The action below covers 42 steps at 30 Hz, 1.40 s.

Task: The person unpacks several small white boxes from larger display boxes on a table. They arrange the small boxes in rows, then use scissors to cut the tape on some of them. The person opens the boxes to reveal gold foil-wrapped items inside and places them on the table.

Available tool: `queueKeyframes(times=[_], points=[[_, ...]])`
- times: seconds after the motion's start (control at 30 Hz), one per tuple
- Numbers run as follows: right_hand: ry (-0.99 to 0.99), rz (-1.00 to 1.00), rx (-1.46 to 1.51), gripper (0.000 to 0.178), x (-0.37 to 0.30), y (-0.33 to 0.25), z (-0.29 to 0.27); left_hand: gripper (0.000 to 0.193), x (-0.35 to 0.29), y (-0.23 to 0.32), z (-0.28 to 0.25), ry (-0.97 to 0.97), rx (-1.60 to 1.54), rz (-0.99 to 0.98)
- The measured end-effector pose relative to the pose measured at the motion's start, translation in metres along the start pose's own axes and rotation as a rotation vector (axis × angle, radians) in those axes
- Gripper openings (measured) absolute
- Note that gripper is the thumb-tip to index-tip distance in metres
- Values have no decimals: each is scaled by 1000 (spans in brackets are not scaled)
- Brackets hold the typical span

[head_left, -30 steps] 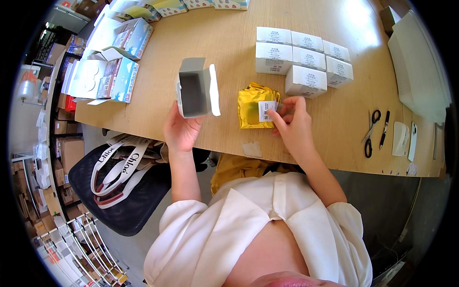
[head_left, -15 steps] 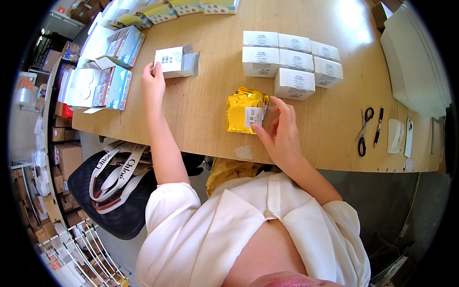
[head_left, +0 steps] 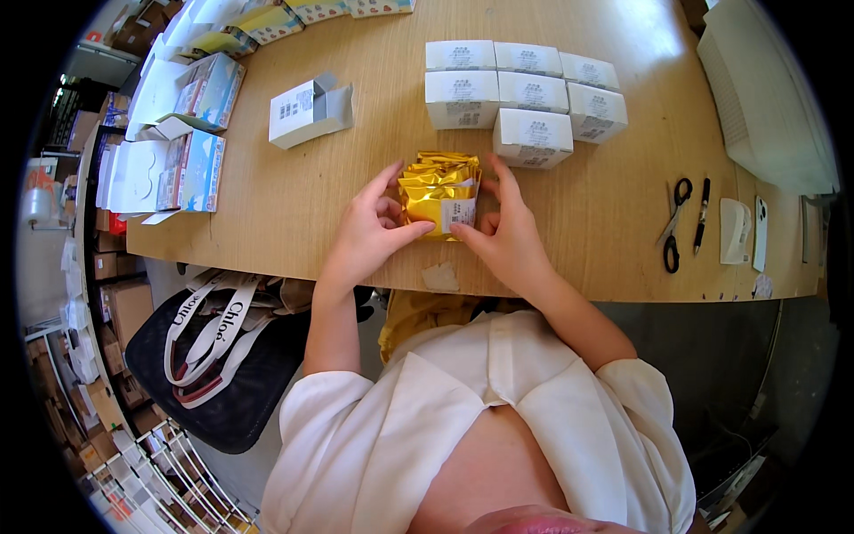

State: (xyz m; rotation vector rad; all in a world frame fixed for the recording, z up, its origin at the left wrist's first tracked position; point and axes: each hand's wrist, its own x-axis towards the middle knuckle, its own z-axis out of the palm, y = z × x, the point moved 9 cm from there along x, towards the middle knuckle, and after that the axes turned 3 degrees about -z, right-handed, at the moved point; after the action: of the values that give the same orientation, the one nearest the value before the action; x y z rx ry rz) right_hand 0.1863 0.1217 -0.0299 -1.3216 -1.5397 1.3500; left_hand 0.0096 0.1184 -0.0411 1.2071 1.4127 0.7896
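Note:
A stack of shiny gold foil packets [head_left: 429, 200] lies on the table in front of me, with a white label on the front of the top one. My left hand [head_left: 366, 233] is curved against its left side, thumb along the near edge. From the other side my right hand [head_left: 507, 236] grips it, thumb by the label and fingers along the right edge. Farther left, a small white box [head_left: 298, 117] lies on its side, its end flaps open toward the right. Several closed white boxes [head_left: 532, 93] stand in a block just beyond the packets.
Blue display boxes [head_left: 197, 169] with raised lids line the left edge of the wooden table [head_left: 605, 254]. Scissors [head_left: 673, 222], a black pen [head_left: 702, 214] and a white phone [head_left: 761, 233] lie at right, near a pale plastic bin [head_left: 756, 98]. A dark handbag [head_left: 231, 383] hangs below the table.
My left hand has let go of the open white box and come right and nearer to the gold packets. Both hands now press on the stack's sides. The view has shifted slightly.

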Motion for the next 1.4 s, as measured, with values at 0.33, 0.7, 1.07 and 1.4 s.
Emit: queueKeyframes(times=[0.33,0.7,1.07,1.4], points=[[-102,-195,119,54,-2,-8,7,61,-17,27,13,-43,141,312],[-134,-256,8,63,-11,-10,6,65,-22,22,24,-23,257,409],[-141,-93,793,74,-15,-4,16,60,-53,44,17,414,450,921],[-70,78,899,57,-9,-10,33,41,-60,52,41,554,695,980]])
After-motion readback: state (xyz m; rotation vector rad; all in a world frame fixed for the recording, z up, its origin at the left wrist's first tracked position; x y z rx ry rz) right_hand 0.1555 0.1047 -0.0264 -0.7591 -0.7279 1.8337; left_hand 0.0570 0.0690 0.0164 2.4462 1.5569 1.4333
